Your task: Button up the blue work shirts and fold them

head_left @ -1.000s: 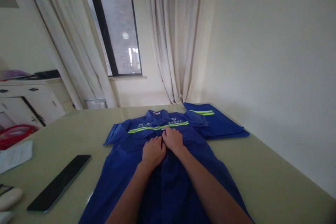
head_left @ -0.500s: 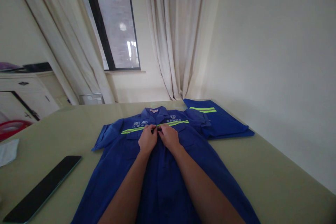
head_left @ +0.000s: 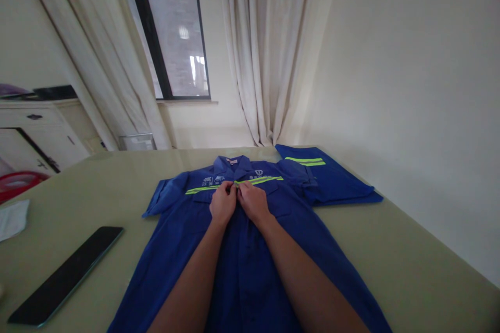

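Observation:
A blue short-sleeved work shirt (head_left: 250, 250) lies spread face up, its collar at the far end and a yellow-green reflective stripe across the chest. White lettering and emblems show above the stripe. My left hand (head_left: 223, 203) pinches the front edge of the shirt at the middle of the chest, by the stripe. Right beside it, my right hand (head_left: 253, 202) pinches the same front opening, the fingertips of both hands nearly touching. Whatever small part sits between the fingertips is hidden by them.
Folded blue fabric (head_left: 339, 182) with a similar stripe lies to the right, partly under the shirt's sleeve. A long black flat object (head_left: 66, 276) is on the green tabletop (head_left: 101, 187) at left, near a white cloth (head_left: 14, 219). Behind stand a cabinet (head_left: 39, 130), curtains (head_left: 269, 52) and a wall.
Both hands stay at the chest of the shirt, with only slight finger movement. The whole view has shifted a little.

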`<state>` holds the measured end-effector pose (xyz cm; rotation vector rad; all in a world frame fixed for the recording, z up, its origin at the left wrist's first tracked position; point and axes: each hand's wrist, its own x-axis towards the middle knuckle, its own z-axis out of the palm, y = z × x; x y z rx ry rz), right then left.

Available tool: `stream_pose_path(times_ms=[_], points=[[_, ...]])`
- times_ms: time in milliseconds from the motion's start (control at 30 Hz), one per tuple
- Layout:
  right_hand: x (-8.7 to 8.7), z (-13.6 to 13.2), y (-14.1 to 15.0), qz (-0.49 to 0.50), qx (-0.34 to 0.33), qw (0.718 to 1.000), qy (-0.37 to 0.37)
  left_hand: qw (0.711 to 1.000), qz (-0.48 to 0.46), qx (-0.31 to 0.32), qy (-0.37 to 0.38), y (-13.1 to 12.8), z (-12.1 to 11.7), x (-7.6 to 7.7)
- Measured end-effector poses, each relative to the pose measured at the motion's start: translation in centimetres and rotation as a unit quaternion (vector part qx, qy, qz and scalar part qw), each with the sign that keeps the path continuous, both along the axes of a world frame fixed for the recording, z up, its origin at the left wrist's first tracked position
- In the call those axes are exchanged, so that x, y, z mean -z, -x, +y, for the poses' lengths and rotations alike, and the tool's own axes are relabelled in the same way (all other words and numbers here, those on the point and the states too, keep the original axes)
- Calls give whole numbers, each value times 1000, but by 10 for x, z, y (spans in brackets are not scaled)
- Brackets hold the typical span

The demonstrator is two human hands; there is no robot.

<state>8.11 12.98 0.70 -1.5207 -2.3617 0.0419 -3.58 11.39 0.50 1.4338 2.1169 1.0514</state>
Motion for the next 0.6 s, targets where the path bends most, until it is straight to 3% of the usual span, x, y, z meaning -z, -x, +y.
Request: stream_pose_path(times_ms=[267,600], points=[[-3,-3,-1,16,-31,999,-20,1000,-20,-7,-22,2,3,2],[1,0,-6,49,-72,996,-17,996,-32,38,-80,10,10,14]])
